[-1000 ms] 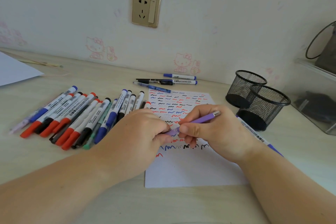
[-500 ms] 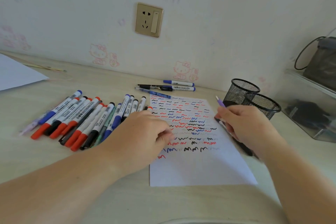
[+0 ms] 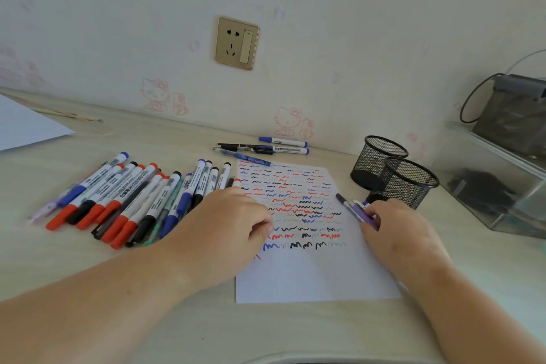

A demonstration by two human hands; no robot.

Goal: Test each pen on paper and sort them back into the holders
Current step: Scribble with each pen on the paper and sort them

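Note:
A white paper covered with red, blue and black squiggles lies in the middle of the desk. My left hand rests on its left edge, fingers loosely curled, nothing visible in them. My right hand is at the paper's right edge and pinches a purple pen low over the desk, beside a few other pens lying there. Two black mesh holders stand just behind my right hand. A long row of capped markers lies left of the paper.
Three pens lie near the wall behind the paper. A clear plastic box with a dark bag on it fills the right side. A white sheet lies at the far left. A wall socket is above.
My right hand carried the purple pen away from my left hand to the paper's right edge and lowered it beside the pens there. My left hand stayed on the paper.

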